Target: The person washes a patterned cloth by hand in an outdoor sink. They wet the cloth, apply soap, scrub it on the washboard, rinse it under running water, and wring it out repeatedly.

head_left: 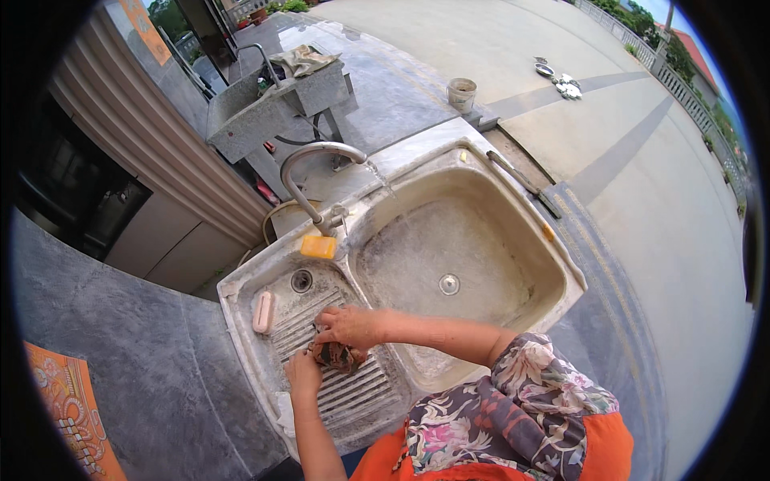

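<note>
Your left hand (pixel 303 375) and right hand (pixel 353 327) both grip the bunched dark cloth (pixel 341 361) on the ribbed washboard (pixel 365 398), so it seems best that you anchor its edge with the left, press the folds evenly with the right, and hold your knuckles clear.

Bright outdoor daylight | shadows soft, diffuse | strong fisheye bending — dark circular vignette
</note>
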The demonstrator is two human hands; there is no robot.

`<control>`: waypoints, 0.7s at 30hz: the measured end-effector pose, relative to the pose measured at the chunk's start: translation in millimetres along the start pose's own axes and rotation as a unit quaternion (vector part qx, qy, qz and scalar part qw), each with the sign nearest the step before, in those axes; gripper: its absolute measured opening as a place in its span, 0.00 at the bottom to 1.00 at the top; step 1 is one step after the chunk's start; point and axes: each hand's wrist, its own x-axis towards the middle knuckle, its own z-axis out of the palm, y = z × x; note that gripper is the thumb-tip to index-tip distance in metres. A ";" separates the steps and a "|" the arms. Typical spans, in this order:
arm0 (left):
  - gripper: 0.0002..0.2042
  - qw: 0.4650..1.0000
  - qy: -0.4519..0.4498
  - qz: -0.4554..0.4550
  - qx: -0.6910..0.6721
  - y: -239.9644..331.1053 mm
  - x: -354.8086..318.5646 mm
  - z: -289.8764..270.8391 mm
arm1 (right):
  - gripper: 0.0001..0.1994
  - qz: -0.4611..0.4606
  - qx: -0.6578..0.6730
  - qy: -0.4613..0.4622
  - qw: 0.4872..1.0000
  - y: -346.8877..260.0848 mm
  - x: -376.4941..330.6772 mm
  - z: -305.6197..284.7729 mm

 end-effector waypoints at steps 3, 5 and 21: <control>0.20 0.966 0.095 -0.058 -0.232 -35.2 17.5 19.4 | 0.25 0.235 0.061 -0.103 0.965 51.5 9.6 34.2; 0.25 0.934 0.098 -0.050 -0.341 -34.7 46.6 47.4 | 0.25 0.329 0.044 -0.004 0.943 71.8 6.9 74.4; 0.16 0.955 0.216 -0.104 -0.175 6.1 144.3 69.0 | 0.13 0.335 -0.007 0.160 0.928 85.6 43.1 147.2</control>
